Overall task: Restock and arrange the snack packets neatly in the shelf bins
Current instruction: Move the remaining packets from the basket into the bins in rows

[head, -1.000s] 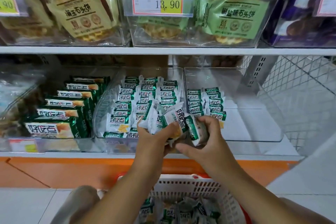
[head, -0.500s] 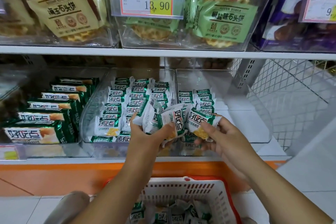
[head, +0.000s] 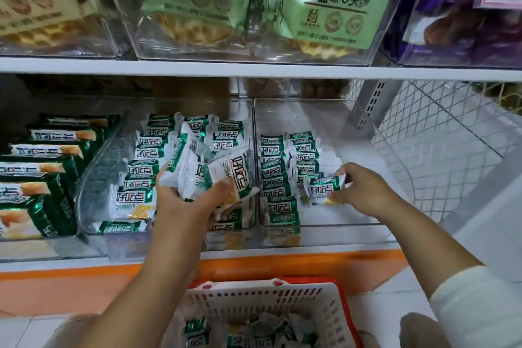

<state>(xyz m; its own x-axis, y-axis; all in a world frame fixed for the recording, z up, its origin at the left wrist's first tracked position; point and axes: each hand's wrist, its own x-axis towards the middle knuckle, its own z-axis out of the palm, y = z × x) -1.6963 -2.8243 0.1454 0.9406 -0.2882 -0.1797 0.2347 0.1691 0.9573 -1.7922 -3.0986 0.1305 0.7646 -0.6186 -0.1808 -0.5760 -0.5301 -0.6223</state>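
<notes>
Clutching several snack packets (head: 217, 175) in the left grip (head: 186, 206), fanned over the middle bin (head: 93, 178) toward its 6 o'clock edge. Pinching 1 packet (head: 324, 188) in the right grip (head: 364, 189) inside the right bin (head: 324, 113), at 3 o'clock of 2 stocked rows (head: 278, 178).

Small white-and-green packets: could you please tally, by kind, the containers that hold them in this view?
Clear shelf bins: 2, the middle bin and the right bin
Basket: 1
Total: 3
</notes>
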